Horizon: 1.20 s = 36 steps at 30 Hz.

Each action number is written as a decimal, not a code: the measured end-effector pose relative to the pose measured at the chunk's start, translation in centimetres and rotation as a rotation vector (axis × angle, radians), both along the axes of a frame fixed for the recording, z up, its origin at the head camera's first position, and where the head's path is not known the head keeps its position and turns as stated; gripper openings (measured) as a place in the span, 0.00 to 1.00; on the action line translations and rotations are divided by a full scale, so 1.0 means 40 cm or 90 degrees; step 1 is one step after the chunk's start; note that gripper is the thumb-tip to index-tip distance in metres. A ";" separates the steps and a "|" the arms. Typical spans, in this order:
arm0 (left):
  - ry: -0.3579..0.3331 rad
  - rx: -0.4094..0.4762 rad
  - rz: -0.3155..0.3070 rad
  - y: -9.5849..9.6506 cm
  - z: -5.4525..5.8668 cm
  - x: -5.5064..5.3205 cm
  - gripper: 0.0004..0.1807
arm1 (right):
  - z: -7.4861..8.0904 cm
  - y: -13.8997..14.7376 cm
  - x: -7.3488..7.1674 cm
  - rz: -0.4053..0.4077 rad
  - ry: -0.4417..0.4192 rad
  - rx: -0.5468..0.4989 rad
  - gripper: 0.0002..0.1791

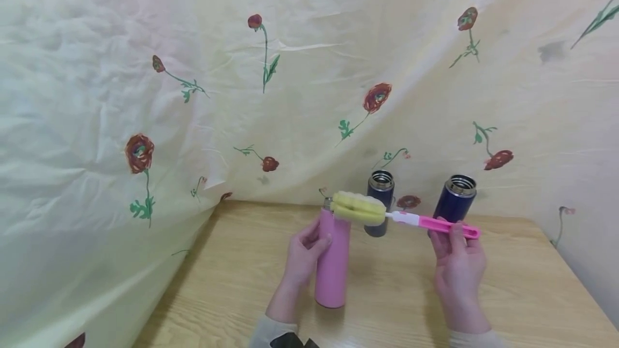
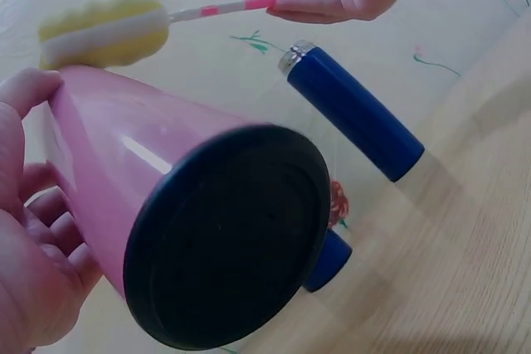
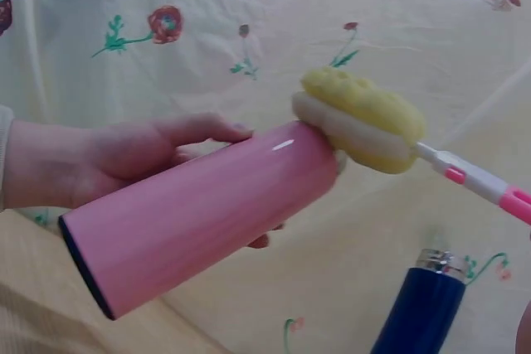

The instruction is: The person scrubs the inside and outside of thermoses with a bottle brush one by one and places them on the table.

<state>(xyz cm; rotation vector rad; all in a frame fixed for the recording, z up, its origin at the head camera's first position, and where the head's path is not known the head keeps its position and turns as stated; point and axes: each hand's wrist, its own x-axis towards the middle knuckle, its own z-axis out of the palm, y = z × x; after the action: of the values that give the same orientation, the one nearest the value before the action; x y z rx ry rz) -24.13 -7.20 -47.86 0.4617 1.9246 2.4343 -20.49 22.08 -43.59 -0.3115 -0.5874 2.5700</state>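
Note:
My left hand grips a pink bottle by its side, fingers wrapped round it, held up off the table. Its black base faces the left wrist camera. Between the fingers and thumb of my right hand is the pink handle of a bottle brush. The brush's yellow and white sponge head lies crosswise at the bottle's mouth, outside it. Whether the sponge touches the rim I cannot tell. The sponge partly hides the bottle's neck.
Two dark blue bottles without lids stand at the back of the wooden table: one behind the sponge, the other behind my right hand. A flower-printed cloth hangs behind the table and along its left side.

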 end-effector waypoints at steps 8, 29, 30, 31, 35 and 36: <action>-0.016 -0.035 0.011 0.010 -0.009 -0.007 0.43 | -0.009 -0.010 -0.012 -0.028 -0.017 0.014 0.12; 0.089 -0.125 0.063 0.003 -0.007 -0.006 0.42 | -0.010 0.005 -0.003 -0.049 -0.026 0.039 0.14; 0.096 -0.136 0.071 0.002 -0.005 -0.005 0.42 | -0.009 0.005 -0.003 -0.049 -0.026 0.039 0.14; 0.101 -0.142 0.077 0.001 -0.003 -0.004 0.42 | -0.008 0.005 -0.002 -0.048 -0.026 0.040 0.14; 0.096 -0.148 0.089 -0.002 0.002 -0.001 0.41 | -0.007 0.005 -0.003 -0.049 -0.020 0.034 0.12; 0.093 -0.143 0.087 -0.002 0.002 0.000 0.40 | -0.007 0.005 -0.003 -0.049 -0.018 0.031 0.12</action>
<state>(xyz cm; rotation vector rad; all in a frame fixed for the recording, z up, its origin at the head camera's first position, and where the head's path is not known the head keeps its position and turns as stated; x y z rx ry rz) -24.15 -7.29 -47.77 0.5292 2.3293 2.2762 -20.63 22.28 -43.86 -0.3481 -0.6343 2.4772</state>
